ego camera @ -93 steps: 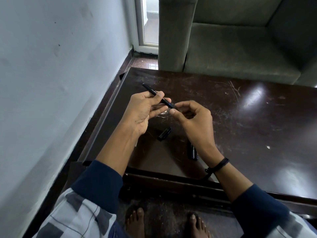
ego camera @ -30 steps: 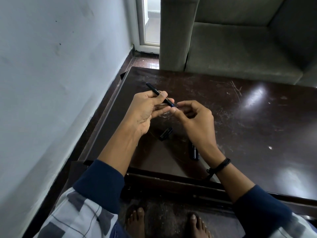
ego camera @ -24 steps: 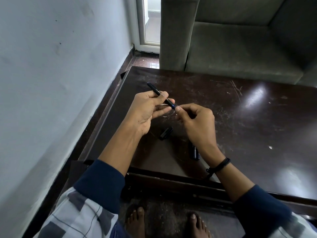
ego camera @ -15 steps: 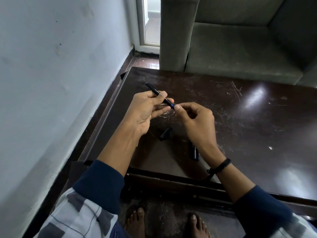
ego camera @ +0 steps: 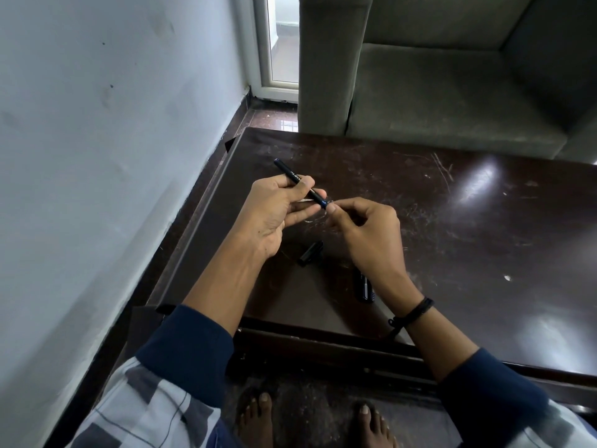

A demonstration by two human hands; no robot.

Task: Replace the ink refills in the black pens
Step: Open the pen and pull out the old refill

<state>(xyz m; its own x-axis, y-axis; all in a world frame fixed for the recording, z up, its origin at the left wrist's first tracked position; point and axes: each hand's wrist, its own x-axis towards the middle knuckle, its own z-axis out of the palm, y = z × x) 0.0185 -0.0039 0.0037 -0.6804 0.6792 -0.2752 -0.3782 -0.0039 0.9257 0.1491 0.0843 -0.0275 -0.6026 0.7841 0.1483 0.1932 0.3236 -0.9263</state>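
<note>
Seen from above, a person's two hands meet over a dark, scratched surface (ego camera: 452,240). The left hand (ego camera: 274,211) grips one black pen (ego camera: 291,172) between thumb and curled fingers; the pen slants up to the left, and its middle is hidden under the thumb. The right hand (ego camera: 368,231) pinches at the pen's near end with thumb and forefinger. What sits between those fingertips is too small to make out, so no refill can be told.

Two black pieces lie on the surface below the hands: a short cap-like piece (ego camera: 310,253) between the wrists, and a second pen part (ego camera: 365,288) with its upper end hidden behind the right wrist. That wrist wears one black band (ego camera: 415,313). Two bare feet (ego camera: 255,415) show under the surface's near edge. A grey sofa (ego camera: 452,92) is cut off at the top, and a pale wall (ego camera: 97,156) fills the left.
</note>
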